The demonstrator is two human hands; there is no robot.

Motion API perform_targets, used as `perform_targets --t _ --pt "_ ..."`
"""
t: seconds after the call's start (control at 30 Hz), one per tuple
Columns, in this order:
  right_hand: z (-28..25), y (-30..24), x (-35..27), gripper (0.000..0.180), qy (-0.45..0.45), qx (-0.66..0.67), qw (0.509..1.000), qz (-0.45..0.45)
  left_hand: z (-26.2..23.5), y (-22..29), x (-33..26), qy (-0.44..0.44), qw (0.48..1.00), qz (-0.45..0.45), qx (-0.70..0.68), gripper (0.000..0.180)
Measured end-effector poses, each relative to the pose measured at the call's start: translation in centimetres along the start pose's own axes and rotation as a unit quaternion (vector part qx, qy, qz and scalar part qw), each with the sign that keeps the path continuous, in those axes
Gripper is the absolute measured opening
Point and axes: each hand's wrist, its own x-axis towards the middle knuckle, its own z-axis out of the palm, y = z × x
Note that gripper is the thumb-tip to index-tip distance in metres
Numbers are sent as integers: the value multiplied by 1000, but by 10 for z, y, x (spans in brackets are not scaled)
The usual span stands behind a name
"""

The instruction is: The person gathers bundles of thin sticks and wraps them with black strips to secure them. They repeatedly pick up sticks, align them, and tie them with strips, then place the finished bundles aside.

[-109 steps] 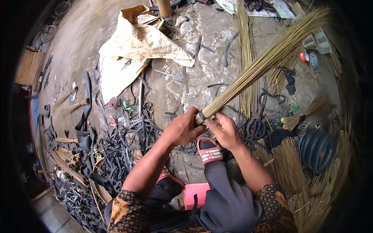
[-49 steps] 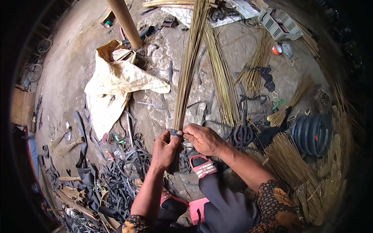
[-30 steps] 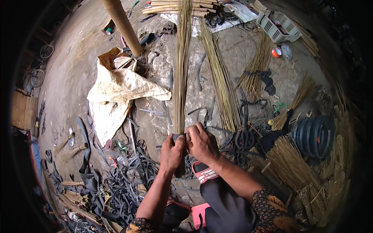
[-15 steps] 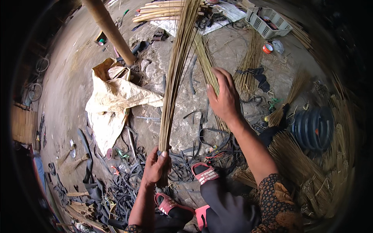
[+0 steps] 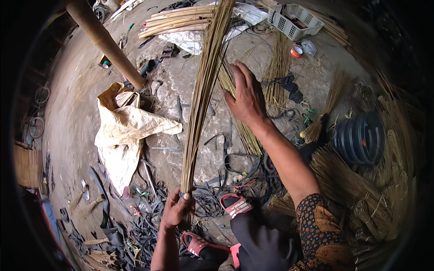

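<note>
My left hand (image 5: 176, 208) is closed round the lower, bound end of a long bundle of thin brown sticks (image 5: 199, 108), like a stick broom. The bundle stands nearly upright, leaning a little right, and its tips run past the top edge. To its right, my right hand (image 5: 246, 95) is raised with fingers apart and nothing in it. Behind that hand a second, yellowish stick bundle (image 5: 244, 133) lies on the ground, partly hidden by the held bundle and the hand.
Black rubber strips (image 5: 158, 230) lie tangled near my feet. A cream sack (image 5: 122, 135) sits left, below a bamboo post (image 5: 106, 45). Bamboo poles (image 5: 181, 20) and a white crate (image 5: 294, 22) are far off. Stick bundles (image 5: 343, 180) and a dark ribbed plastic container (image 5: 360, 137) stand right.
My right hand has moved up and left, closer to the held bundle. My left hand keeps its grip, slightly lower in the picture. The whole view has shifted a little.
</note>
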Motion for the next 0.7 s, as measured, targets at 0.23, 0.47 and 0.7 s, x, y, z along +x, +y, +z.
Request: perform_targets --t 0.23,0.47,0.7 --pt "-1 20 -7 8 -43 -46 992 -106 -4 -3 -2 12 1000 -12 4 33" --pt "-55 90 -46 16 -148 -88 978 -117 -61 11 -21 53 996 5 72 29" --pt "-102 157 -58 35 18 2 949 313 -76 18 -39 178 978 52 100 35"
